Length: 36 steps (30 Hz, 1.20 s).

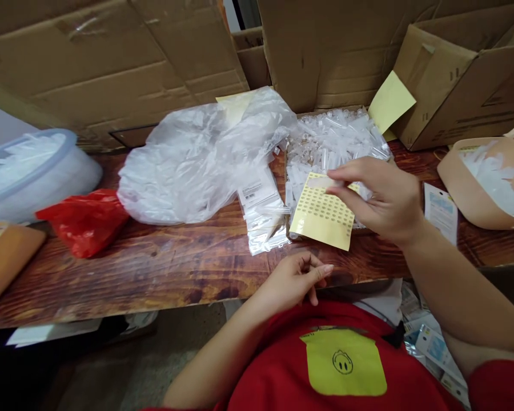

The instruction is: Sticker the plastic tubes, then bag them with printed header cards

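Observation:
Between thumb and fingertips, my right hand [381,197] pinches a small clear plastic tube [319,182]. It is held above a yellow sheet of small printed stickers [325,220]. The sheet lies over the front of a shallow cardboard tray [288,225] heaped with clear plastic tubes [346,137]. My left hand [297,279] rests at the front edge of the wooden table, its fingers loosely curled in with nothing visible in them. Just beyond it lies a stack of clear zip bags [265,222].
A crumpled clear plastic bag [188,165], a red plastic bag [88,220] and a bluish tub [75,165] stand left. A beige bin of plastic pieces [462,177] and a printed packet [441,211] are right. Cardboard boxes [437,85] line the back of the wooden table [163,279].

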Tool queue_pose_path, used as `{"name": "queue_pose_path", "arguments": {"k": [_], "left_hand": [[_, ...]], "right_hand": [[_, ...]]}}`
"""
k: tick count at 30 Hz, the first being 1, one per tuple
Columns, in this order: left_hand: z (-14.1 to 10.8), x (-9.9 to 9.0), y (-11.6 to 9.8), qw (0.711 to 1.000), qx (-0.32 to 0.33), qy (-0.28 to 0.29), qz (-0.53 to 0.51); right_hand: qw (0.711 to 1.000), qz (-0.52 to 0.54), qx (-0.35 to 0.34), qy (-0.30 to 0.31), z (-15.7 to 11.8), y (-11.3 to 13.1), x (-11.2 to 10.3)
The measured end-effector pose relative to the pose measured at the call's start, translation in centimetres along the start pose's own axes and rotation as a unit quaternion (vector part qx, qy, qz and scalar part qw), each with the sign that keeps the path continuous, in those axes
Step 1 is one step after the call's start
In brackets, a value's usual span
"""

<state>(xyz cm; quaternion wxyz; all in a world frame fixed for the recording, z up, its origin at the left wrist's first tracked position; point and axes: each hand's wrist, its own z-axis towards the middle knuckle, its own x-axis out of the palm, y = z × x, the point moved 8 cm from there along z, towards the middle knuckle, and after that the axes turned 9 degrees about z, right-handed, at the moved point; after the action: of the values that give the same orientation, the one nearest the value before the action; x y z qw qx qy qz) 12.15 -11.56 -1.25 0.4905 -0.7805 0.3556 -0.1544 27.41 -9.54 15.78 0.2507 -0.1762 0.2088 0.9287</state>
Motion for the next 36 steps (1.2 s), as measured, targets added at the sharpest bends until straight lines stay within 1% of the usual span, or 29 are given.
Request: {"name": "queue_pose_path", "arguments": {"k": [2, 4, 5, 6, 7, 8, 9, 12, 14, 15, 16, 17, 18, 19, 20, 21, 22, 23, 26, 29, 33, 35, 36], "left_hand": [[0.1, -0.2, 0.1, 0.999, -0.011, -0.008, -0.039], [0.5, -0.2, -0.4, 0.994, -0.016, -0.029, -0.101], [0.8, 0.0, -0.7, 0.991, -0.014, -0.039, -0.131], [1.1, 0.2, -1.1, 0.986, -0.013, -0.047, -0.162], [1.4, 0.5, -1.3, 0.979, -0.016, -0.054, -0.195], [1.7, 0.8, -1.6, 0.971, -0.02, -0.061, -0.228], [2.0, 1.1, -1.7, 0.962, -0.025, -0.068, -0.262], [2.4, 1.7, -2.3, 0.935, -0.017, -0.092, -0.342], [2.3, 1.8, -2.4, 0.922, -0.011, -0.115, -0.369], [2.2, 1.9, -2.4, 0.919, -0.019, -0.122, -0.375], [2.0, 2.1, -2.2, 0.916, -0.032, -0.126, -0.378], [1.9, 2.4, -2.1, 0.914, -0.047, -0.126, -0.382], [1.8, 2.8, -2.0, 0.912, -0.061, -0.122, -0.387], [1.7, 3.2, -2.0, 0.911, -0.071, -0.114, -0.391], [1.7, 3.6, -2.1, 0.909, -0.075, -0.108, -0.395], [1.8, 3.9, -2.2, 0.908, -0.075, -0.105, -0.398], [1.8, 4.2, -2.4, 0.909, -0.073, -0.104, -0.397], [1.9, 4.3, -2.5, 0.91, -0.068, -0.106, -0.394], [2.2, 4.6, -2.9, 0.922, -0.037, -0.104, -0.371], [2.4, 4.8, -3.3, 0.937, 0.001, -0.094, -0.336], [2.6, 4.7, -3.4, 0.953, 0.031, -0.115, -0.28], [2.6, 4.6, -3.4, 0.958, 0.042, -0.122, -0.257], [2.7, 4.6, -3.4, 0.96, 0.049, -0.123, -0.247]], "right_hand": [[0.996, -0.062, -0.039, 0.05, 0.4, -1.5, 3.2], [0.985, -0.111, -0.034, 0.13, 0.4, -3.2, 6.4], [0.978, -0.127, -0.024, 0.166, 0.2, -3.9, 7.6], [0.972, -0.137, -0.011, 0.193, 0.0, -4.3, 8.3], [0.969, -0.14, 0.004, 0.205, -0.2, -4.5, 8.5], [0.969, -0.139, 0.02, 0.203, -0.4, -4.4, 8.0], [0.972, -0.135, 0.037, 0.188, -0.7, -4.2, 7.1], [0.983, -0.118, 0.094, 0.104, -2.2, -2.8, 2.5], [0.981, -0.096, 0.159, 0.053, -4.1, -2.0, -0.4], [0.973, -0.078, 0.213, 0.032, -5.4, -1.8, -1.6], [0.959, -0.051, 0.278, 0.01, -7.0, -1.9, -2.5], [0.937, -0.012, 0.349, -0.012, -8.7, -1.9, -3.0], [0.91, 0.038, 0.411, -0.03, -10.4, -1.9, -3.1], [0.882, 0.095, 0.459, -0.043, -11.8, -1.8, -2.7], [0.857, 0.151, 0.49, -0.053, -12.9, -1.5, -2.2], [0.838, 0.2, 0.505, -0.063, -13.6, -1.1, -1.7], [0.825, 0.237, 0.508, -0.078, -14.0, -0.8, -1.3], [0.818, 0.26, 0.504, -0.097, -14.2, -0.6, -1.2], [0.818, 0.279, 0.481, -0.149, -14.2, -0.5, -1.6], [0.829, 0.307, 0.441, -0.156, -13.8, -0.4, -1.8], [0.839, 0.347, 0.396, -0.136, -13.2, 0.1, -1.7], [0.861, 0.308, 0.385, -0.128, -12.9, 0.3, -1.9], [0.878, 0.267, 0.376, -0.128, -12.7, 0.6, -2.3]]}}
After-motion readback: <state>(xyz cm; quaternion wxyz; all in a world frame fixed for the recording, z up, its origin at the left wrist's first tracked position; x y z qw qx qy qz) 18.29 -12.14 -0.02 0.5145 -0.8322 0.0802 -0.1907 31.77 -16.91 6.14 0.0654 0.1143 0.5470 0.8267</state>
